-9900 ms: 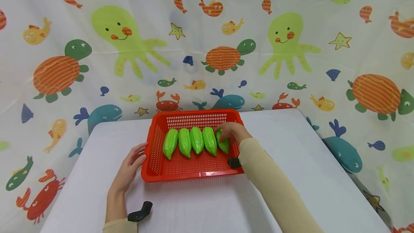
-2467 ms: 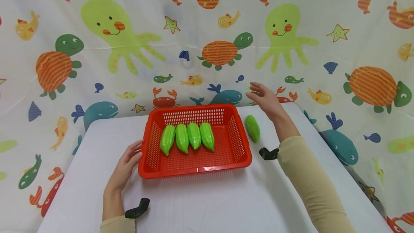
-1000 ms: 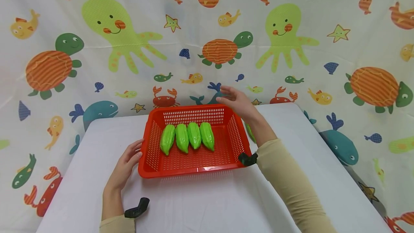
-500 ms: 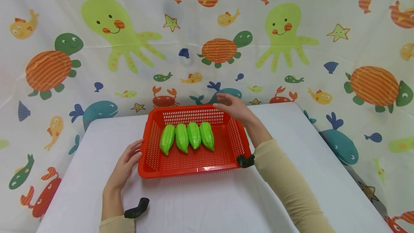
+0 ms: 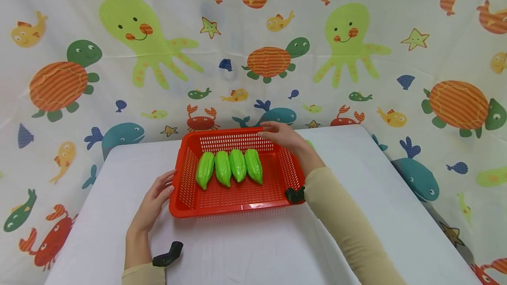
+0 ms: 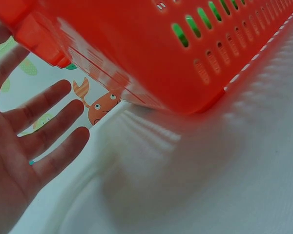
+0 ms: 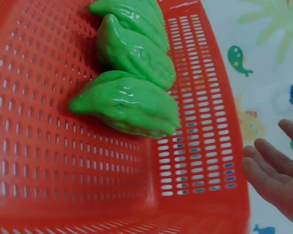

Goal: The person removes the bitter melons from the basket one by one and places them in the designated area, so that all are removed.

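A red plastic basket with slotted walls stands on the white table. Inside lie several glossy green bitter melons, ridged and pointed, side by side toward the left and middle. Another bitter melon is on the table to the basket's right, mostly hidden behind the right forearm. My left hand is at the basket's left wall with fingers extended, thumb and fingertips right at the rim; its spread fingers show in the left wrist view. Over the back right rim, my right hand hovers with relaxed fingers, holding nothing.
White cloth covers the table. Behind it hangs a curtain printed with sea animals. A black wrist camera sits on the left wrist, another camera on the right.
The rightmost bitter melon went from the basket to the table on the right. Afterward my empty right hand moved left over the basket's back rim and lower. My left hand stays at the left wall.
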### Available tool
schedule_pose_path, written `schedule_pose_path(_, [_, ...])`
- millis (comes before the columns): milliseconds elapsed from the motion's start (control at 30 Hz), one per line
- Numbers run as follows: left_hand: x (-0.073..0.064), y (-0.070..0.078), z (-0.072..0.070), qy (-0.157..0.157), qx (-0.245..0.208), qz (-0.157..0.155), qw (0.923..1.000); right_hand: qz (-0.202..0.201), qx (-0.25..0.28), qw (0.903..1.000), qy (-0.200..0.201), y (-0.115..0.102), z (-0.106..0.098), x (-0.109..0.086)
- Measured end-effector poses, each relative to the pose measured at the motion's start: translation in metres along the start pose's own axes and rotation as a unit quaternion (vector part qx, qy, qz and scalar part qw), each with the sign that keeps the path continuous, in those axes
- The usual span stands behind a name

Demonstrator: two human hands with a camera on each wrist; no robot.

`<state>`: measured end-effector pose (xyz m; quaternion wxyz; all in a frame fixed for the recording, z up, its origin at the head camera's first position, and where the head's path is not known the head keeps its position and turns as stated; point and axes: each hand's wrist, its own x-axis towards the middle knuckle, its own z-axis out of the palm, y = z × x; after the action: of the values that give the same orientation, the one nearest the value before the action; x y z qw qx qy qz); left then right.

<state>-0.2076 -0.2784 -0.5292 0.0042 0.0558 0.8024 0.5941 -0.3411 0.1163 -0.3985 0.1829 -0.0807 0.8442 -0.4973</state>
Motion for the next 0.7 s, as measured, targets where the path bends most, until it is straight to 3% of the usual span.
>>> schedule_pose_path(533, [0.000, 0.003, 0.000, -0.001, -0.004, 0.000, 1.0000, 0.033, 0.009, 0.9900, -0.136, 0.024, 0.006, 0.025])
schedule_pose_path(700, [-0.001, 0.004, 0.001, -0.001, -0.005, -0.002, 1.0000, 0.057, 0.008, 0.9860, -0.157, 0.031, 0.009, 0.030])
